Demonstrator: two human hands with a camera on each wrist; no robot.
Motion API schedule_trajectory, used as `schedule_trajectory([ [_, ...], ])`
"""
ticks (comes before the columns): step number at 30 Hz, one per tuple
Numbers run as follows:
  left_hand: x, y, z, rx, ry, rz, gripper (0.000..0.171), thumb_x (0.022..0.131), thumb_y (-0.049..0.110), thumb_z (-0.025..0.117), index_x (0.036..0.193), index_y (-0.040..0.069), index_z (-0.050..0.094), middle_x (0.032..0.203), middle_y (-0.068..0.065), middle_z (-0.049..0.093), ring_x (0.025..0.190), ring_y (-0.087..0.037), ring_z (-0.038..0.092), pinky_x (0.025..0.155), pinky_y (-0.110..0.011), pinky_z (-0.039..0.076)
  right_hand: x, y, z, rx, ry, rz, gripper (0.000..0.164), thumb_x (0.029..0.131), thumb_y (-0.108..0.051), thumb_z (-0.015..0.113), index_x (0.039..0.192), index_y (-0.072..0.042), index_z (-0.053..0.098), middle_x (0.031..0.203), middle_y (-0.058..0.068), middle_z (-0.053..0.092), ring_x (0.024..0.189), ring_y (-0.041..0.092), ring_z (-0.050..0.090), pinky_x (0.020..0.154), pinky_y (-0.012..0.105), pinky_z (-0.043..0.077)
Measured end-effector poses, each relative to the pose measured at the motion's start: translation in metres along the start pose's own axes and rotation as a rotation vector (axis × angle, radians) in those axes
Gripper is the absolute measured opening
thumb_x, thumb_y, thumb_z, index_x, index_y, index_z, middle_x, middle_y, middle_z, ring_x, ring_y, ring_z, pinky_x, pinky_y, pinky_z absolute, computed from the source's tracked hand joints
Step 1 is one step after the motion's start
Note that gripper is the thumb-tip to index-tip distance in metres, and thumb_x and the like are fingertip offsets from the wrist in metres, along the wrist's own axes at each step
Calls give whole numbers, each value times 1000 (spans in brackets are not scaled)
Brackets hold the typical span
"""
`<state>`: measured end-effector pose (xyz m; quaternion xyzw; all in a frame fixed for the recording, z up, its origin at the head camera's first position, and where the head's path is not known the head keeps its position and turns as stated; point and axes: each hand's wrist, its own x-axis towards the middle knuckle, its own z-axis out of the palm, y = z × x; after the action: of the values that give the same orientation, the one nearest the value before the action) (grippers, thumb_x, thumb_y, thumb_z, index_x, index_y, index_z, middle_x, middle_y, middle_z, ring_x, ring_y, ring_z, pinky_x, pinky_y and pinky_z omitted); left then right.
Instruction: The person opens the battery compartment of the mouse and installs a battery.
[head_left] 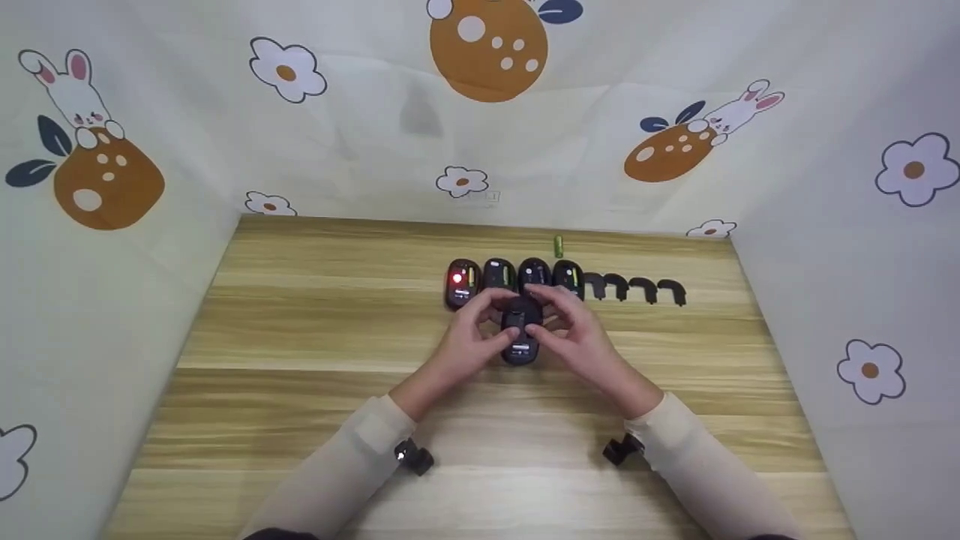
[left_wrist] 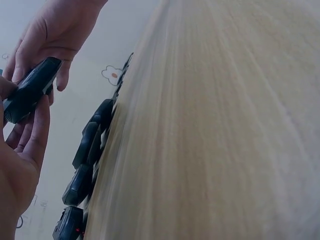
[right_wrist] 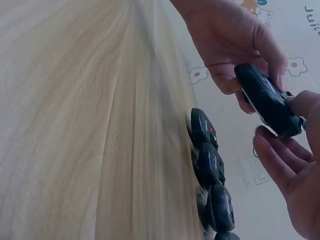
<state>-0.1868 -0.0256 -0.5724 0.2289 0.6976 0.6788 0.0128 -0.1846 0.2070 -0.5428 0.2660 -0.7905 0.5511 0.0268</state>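
Both hands hold a black computer mouse (head_left: 520, 351) above the table, its underside turned up toward the head view. My left hand (head_left: 471, 334) grips its left side, the thumb lying on the underside. On the opposite side, my right hand (head_left: 576, 330) pinches it, with the thumb on the underside near the middle. In the right wrist view, the mouse (right_wrist: 267, 100) is tilted between the thumbs and fingers. The left wrist view also shows the mouse (left_wrist: 32, 90) clear of the tabletop. Fingers hide part of its upper end.
Behind the hands several black mice lie underside up in a row; the leftmost mouse (head_left: 462, 285) glows red. Green-yellow batteries show in some. Several curved black covers (head_left: 643, 289) continue the row rightward. A green battery (head_left: 558, 246) lies behind. Patterned cloth walls (head_left: 360, 150) surround the wooden table (head_left: 300, 315).
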Motion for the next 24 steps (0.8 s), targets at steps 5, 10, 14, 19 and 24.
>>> schedule_trajectory([
  [5,0,0,0,-3,1,-11,47,97,1,80,142,9,66,134,-10,68,108,-34,71,74,-28,60,2,5,1,-94,57,-150,53,91,9,84,141,-2,71,129,15,70,109,31,70,93,37,65],
  [10,-1,1,0,11,-4,-34,49,97,0,80,142,10,65,136,-9,67,107,-31,71,72,-29,61,2,4,2,-121,96,-174,53,87,12,86,137,0,73,128,17,70,108,32,69,97,37,63],
  [14,-1,2,0,12,-4,-61,50,96,1,80,143,11,65,135,-8,67,107,-31,72,75,-32,64,1,2,1,-141,106,-167,51,90,7,85,138,-5,74,126,11,69,107,28,70,99,31,62],
  [19,-1,1,1,19,-2,-62,50,96,1,80,143,9,64,134,-9,67,110,-31,72,86,-41,65,2,2,0,-154,122,-197,46,93,2,85,137,-7,75,115,6,71,97,25,72,90,30,63],
  [24,0,-1,1,35,-3,-55,51,95,0,80,144,5,64,134,-11,68,110,-28,71,98,-47,62,3,4,-1,-161,139,-216,43,93,2,86,134,-7,77,101,5,71,85,22,69,78,28,61],
])
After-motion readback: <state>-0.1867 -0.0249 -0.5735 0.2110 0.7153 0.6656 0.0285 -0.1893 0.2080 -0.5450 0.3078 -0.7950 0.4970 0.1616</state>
